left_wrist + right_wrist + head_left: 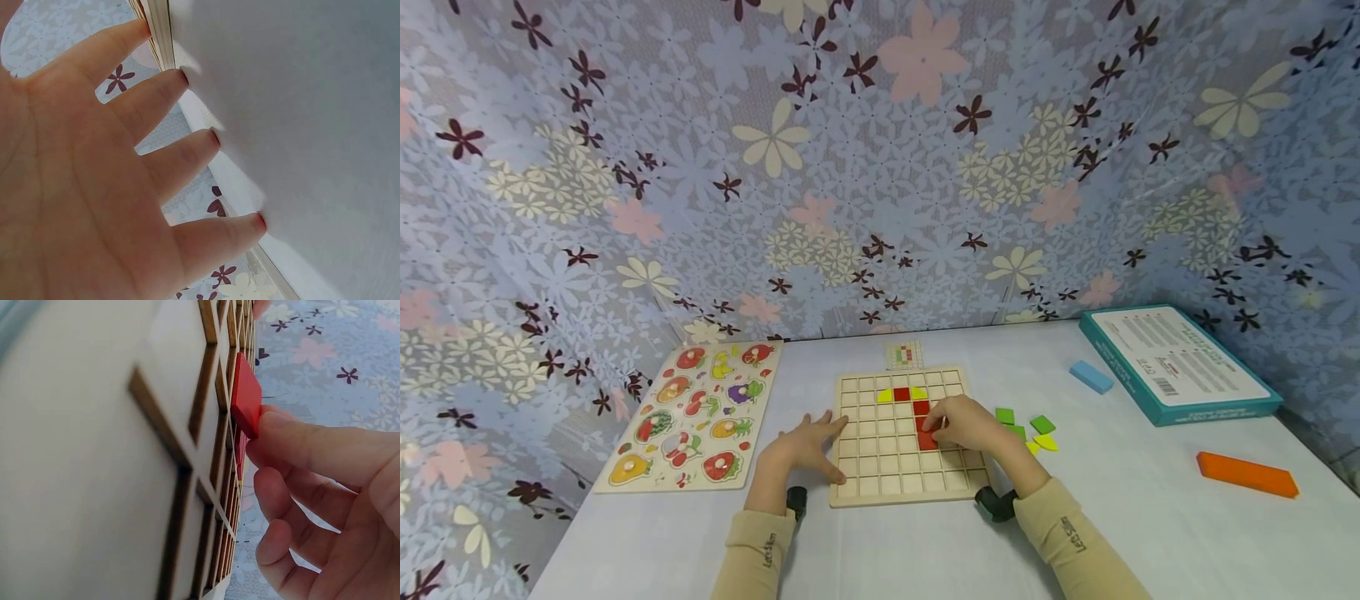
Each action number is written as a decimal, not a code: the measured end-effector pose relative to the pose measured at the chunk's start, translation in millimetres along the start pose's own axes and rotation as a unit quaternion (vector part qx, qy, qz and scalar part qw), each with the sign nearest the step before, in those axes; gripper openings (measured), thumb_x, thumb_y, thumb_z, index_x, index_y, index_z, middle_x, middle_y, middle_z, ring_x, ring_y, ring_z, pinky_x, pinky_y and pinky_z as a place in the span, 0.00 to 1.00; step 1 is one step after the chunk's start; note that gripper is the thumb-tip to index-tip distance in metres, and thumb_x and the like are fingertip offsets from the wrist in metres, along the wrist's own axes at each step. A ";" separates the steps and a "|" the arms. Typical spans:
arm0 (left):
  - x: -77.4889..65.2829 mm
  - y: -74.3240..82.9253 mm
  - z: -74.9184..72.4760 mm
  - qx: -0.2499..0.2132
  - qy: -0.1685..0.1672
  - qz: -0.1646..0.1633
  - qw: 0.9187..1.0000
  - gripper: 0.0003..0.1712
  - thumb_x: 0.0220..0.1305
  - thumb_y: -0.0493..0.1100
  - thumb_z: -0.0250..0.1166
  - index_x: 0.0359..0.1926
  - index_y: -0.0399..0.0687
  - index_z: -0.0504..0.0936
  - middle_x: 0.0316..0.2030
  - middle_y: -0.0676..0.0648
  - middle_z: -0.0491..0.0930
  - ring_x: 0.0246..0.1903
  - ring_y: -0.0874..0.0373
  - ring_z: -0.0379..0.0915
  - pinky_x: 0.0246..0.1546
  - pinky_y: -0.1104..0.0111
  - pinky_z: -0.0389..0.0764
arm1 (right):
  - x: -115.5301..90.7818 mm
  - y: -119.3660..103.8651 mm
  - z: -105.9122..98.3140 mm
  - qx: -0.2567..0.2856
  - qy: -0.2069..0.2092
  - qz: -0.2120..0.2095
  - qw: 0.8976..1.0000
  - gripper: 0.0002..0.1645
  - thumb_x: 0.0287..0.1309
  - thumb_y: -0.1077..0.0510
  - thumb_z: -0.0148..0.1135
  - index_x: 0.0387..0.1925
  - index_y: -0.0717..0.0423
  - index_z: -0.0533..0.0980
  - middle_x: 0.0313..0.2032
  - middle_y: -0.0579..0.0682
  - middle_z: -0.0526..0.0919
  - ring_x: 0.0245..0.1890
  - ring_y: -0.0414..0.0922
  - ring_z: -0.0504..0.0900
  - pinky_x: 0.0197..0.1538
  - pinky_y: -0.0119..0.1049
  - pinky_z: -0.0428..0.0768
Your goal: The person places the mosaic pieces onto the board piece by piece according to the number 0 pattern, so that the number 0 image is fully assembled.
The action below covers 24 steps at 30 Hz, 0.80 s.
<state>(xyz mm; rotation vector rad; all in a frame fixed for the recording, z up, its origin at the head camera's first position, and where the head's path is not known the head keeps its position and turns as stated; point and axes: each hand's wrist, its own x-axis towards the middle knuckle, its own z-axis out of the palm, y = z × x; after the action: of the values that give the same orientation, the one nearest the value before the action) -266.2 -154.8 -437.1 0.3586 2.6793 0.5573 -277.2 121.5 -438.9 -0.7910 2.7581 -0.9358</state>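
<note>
A wooden grid board (880, 468) lies on the white table. My right hand (967, 427) is over its right half, pinching a red square tile (248, 397) between thumb and forefinger; in the right wrist view the tile stands tilted at the grid's ridges. Other red tiles (921, 407) and two yellow curved-edged tiles (885, 396) sit in cells toward the far side. My left hand (803, 446) has its fingers spread along the board's left edge. In the left wrist view, its fingertips (209, 139) rest on the table and one touches the board's side.
Loose green tiles (1004, 416) and yellow tiles (1045, 442) lie right of the board. A small pattern card (904, 355) is behind it. A fruit puzzle (700, 417) lies left; a blue block (1091, 377), a teal box (1180, 362) and an orange bar (1247, 475) stand right.
</note>
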 end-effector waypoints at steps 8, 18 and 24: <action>0.4 0.0 -0.1 0.000 0.001 -0.002 1.000 0.55 0.39 0.50 0.77 0.68 0.51 0.60 0.70 0.41 0.49 0.68 0.34 0.35 0.55 0.27 0.38 | -0.3 1.5 0.2 -0.012 -0.007 0.003 1.000 0.07 0.49 0.67 0.65 0.32 0.58 0.83 0.31 0.47 0.83 0.29 0.39 0.77 0.32 0.31 0.76; 0.5 -0.1 1.6 -0.005 -0.003 -0.002 1.000 0.55 0.38 0.50 0.77 0.68 0.51 0.60 0.70 0.41 0.49 0.68 0.34 0.35 0.54 0.27 0.38 | -1.3 0.6 0.4 -0.015 -0.026 0.013 0.999 0.09 0.49 0.69 0.63 0.33 0.60 0.84 0.32 0.47 0.83 0.30 0.40 0.76 0.34 0.32 0.77; 0.0 -0.1 -0.7 0.001 -0.007 -0.002 1.000 0.55 0.39 0.51 0.77 0.69 0.51 0.59 0.70 0.41 0.48 0.68 0.34 0.35 0.54 0.27 0.38 | -2.5 0.9 -2.1 -0.002 -0.033 -0.005 0.999 0.10 0.50 0.68 0.62 0.36 0.60 0.83 0.34 0.49 0.83 0.33 0.41 0.77 0.35 0.32 0.77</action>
<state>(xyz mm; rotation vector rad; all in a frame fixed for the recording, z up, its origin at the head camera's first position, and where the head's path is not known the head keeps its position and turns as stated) -266.5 -155.1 -436.6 0.3572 2.6676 0.5487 -276.1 124.4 -437.8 -0.8210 2.7035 -0.8895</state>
